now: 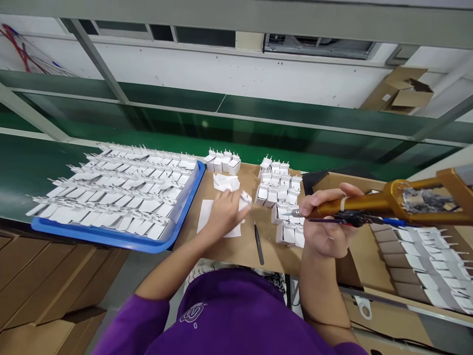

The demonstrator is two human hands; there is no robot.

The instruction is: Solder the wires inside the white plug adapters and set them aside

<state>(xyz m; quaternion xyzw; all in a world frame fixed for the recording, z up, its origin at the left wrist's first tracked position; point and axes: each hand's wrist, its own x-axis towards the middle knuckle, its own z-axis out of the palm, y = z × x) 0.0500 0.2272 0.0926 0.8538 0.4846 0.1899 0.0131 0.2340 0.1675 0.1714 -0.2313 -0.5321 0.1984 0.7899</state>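
My left hand (224, 213) is closed on a small white plug piece (245, 199), above white paper (205, 214) on the brown work surface. My right hand (327, 222) is wrapped round a gold-coloured electric screwdriver (364, 203), its tip pointing left over the small white boxes (290, 233). Black tweezers (258, 242) lie between my hands. A crumpled white sheet (226, 182) rests just beyond my left hand.
On the left, a blue tray (111, 236) holds rows of white boxed pieces. More small boxes (222, 162) stand at the back. A cardboard carton (360, 251) with rows of white boxes is on the right. Brown cartons (48, 281) sit at lower left.
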